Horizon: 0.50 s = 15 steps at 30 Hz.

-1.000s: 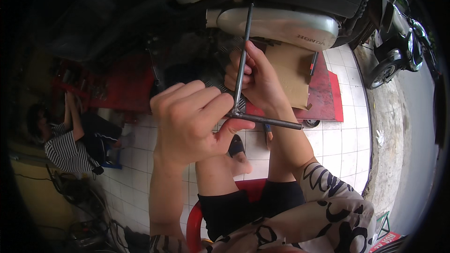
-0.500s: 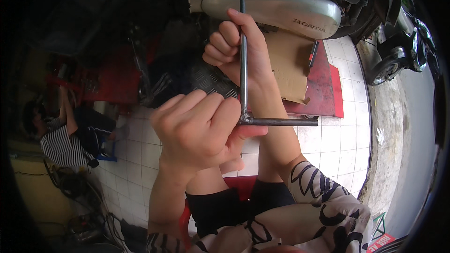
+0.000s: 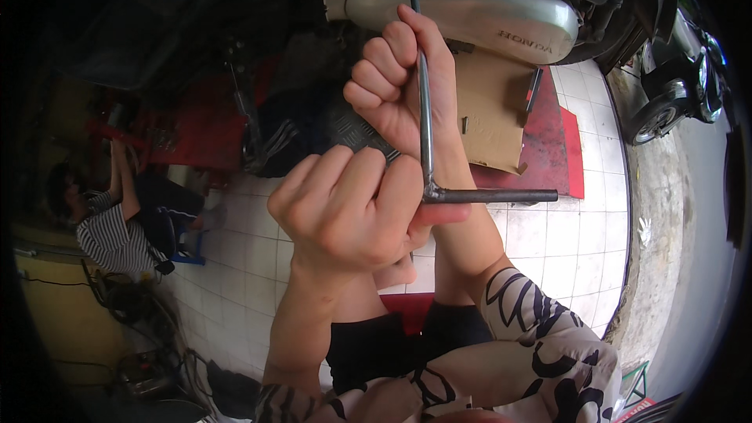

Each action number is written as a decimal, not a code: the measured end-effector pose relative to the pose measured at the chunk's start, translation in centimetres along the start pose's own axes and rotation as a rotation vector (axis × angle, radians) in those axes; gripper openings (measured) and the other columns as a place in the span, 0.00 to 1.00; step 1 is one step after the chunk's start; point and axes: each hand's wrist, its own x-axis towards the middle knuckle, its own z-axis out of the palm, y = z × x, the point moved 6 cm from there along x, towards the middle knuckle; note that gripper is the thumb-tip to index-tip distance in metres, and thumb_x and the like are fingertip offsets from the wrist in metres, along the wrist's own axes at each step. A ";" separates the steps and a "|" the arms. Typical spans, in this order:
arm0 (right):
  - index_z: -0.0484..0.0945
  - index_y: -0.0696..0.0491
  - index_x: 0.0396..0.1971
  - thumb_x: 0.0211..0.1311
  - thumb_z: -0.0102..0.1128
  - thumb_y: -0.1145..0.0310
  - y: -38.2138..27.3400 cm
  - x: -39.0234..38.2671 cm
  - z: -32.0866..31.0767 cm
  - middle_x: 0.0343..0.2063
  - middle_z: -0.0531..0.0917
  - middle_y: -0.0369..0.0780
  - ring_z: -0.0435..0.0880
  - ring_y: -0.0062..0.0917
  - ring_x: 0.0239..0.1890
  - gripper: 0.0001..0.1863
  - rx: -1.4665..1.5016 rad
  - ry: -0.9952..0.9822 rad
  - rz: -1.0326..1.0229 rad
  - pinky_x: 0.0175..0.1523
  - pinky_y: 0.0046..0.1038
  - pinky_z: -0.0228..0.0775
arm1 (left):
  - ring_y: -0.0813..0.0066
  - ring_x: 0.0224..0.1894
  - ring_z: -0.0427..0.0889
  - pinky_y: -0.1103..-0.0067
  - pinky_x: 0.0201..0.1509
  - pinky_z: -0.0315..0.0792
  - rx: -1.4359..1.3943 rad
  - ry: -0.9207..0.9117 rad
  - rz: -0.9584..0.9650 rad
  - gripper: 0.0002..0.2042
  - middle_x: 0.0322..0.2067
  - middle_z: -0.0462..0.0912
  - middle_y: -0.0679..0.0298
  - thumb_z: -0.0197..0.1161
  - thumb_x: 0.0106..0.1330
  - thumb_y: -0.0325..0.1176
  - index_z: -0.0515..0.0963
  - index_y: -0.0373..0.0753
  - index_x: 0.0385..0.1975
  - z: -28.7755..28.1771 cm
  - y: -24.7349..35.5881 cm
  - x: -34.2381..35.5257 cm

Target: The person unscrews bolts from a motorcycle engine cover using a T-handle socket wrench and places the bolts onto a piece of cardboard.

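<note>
A dark metal T-handle wrench point(image 3: 426, 125) is in both my hands, its shaft pointing away from me. My left hand point(image 3: 348, 207) is closed over the left half of the crossbar, with the thumb beneath; the bare right half sticks out past the shaft. Farther up, the fingers of my right hand point(image 3: 403, 70) curl loosely about the shaft. The wrench's far end overlaps the upper edge of a motorcycle's silver side cover point(image 3: 462, 16); what that tip meets is too dark to make out.
Below the cover, flattened cardboard point(image 3: 493, 102) with a small bolt point(image 3: 465, 124) lies on a red platform point(image 3: 552, 133). Another motorcycle point(image 3: 674, 102) stands right, beyond the white tile floor. At left, a person in a striped shirt point(image 3: 121, 239) sits on a blue stool, arms raised toward red equipment.
The wrench's crossbar and my left hand have shifted right and slightly up, and the shaft leans more. My right hand keeps its place on the shaft. The whole view has drifted a little.
</note>
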 end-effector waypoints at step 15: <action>0.51 0.46 0.12 0.74 0.40 0.58 3.5 1.0 -1.3 0.11 0.49 0.29 0.44 0.18 0.15 0.26 -0.215 0.246 0.039 0.21 0.25 0.41 | 0.81 0.12 0.55 0.82 0.19 0.50 -0.917 0.552 -0.926 0.30 0.11 0.57 0.70 0.38 0.75 0.59 0.56 0.41 0.16 5.0 -2.1 -7.3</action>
